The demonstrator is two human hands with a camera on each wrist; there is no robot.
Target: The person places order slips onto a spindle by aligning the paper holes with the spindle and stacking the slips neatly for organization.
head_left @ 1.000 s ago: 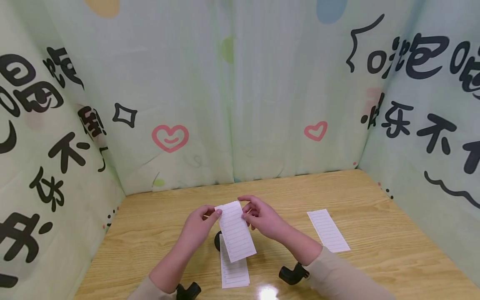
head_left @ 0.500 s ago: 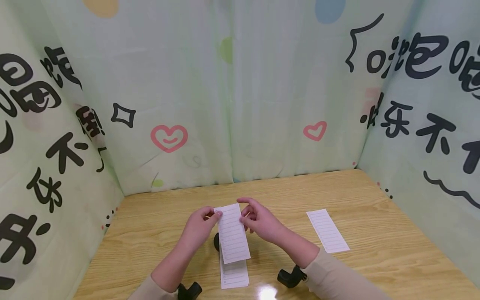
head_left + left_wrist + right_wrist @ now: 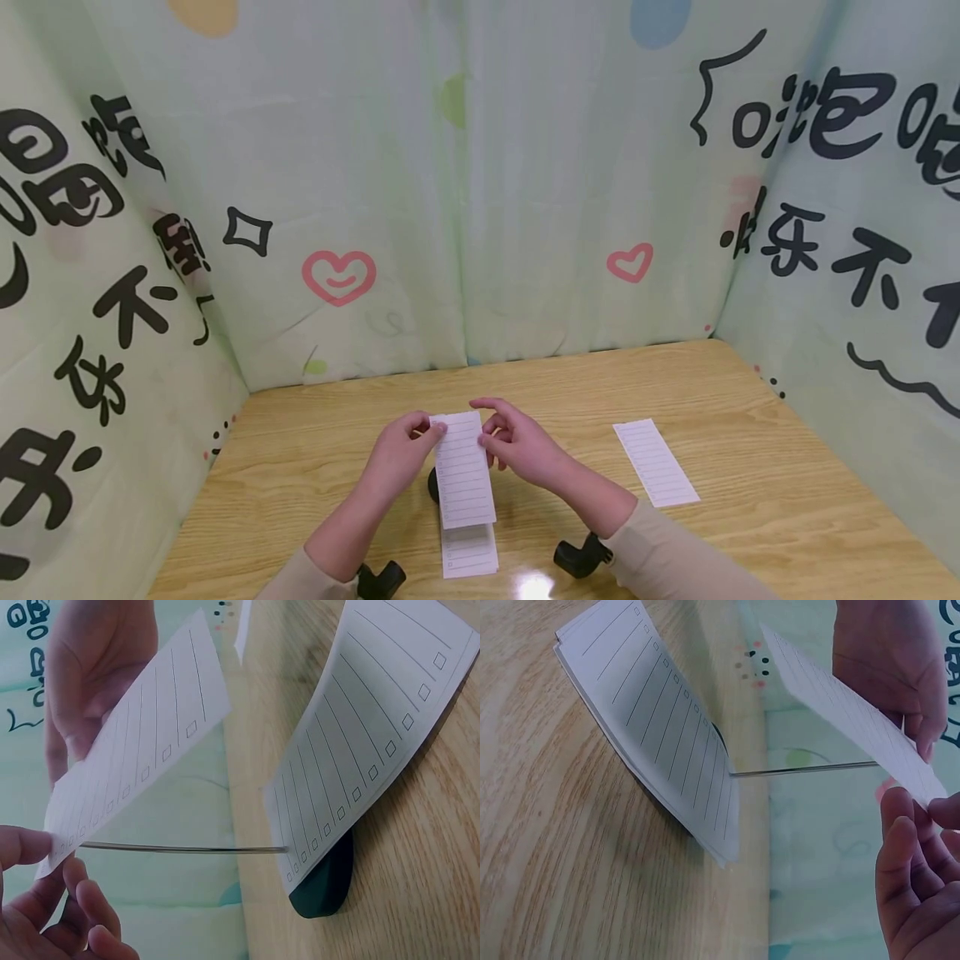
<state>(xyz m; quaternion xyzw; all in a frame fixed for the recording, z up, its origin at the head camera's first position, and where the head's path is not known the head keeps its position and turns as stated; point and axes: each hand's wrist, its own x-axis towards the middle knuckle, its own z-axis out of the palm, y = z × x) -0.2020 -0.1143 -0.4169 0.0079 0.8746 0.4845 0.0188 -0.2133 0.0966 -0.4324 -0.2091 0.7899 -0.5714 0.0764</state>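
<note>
A white lined slip of paper [image 3: 465, 483] with small checkboxes hangs tilted between my hands. My left hand [image 3: 401, 450] pinches its upper left corner. On its right edge, near the top, my right hand [image 3: 521, 446] holds it between thumb and curled fingers, index finger stretched out above. Beneath the slip stands a paper spike, its thin metal rod [image 3: 180, 848] rising from a dark rounded base [image 3: 330, 889]. The rod's upper end meets the underside of the held slip, so its tip is hidden. Several similar slips [image 3: 652, 712] are stacked on the rod, down at the base.
Another lined slip [image 3: 656, 462] lies by itself on the wooden table [image 3: 570, 375], to the right. Printed curtains [image 3: 540, 208] close off the back and both sides. Black wrist mounts [image 3: 583, 554] sit under the forearms.
The held slip's lower end has swung left, and the slip now lines up more with the stack below. Both hands keep their hold and have shifted only slightly.
</note>
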